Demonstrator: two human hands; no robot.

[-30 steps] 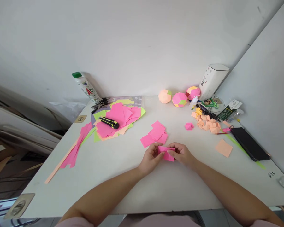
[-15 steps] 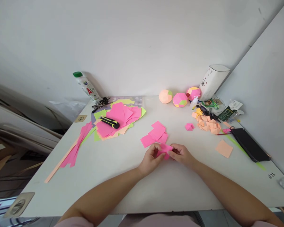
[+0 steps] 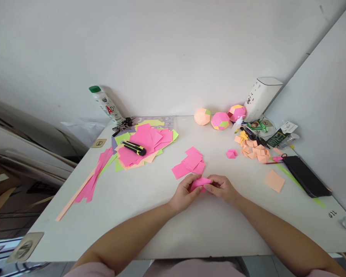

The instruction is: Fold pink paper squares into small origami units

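Observation:
My left hand (image 3: 185,193) and my right hand (image 3: 221,187) meet near the middle of the white table (image 3: 150,219), both pinching one small pink paper piece (image 3: 200,182) that is folded between the fingertips. Just beyond the hands lies a small heap of pink paper squares (image 3: 190,162). A single folded pink unit (image 3: 231,154) rests further right.
A pile of pink, green and orange sheets (image 3: 144,144) carries a black-and-yellow utility knife (image 3: 133,147). Pink strips (image 3: 93,177) lie left. Three paper balls (image 3: 219,120), a white box (image 3: 259,98), folded orange units (image 3: 255,151), a phone (image 3: 305,175), keys (image 3: 123,124) and a bottle (image 3: 105,104) stand around.
The pink piece has been folded narrower between my fingers. My hands have closed in on it and barely shifted on the table.

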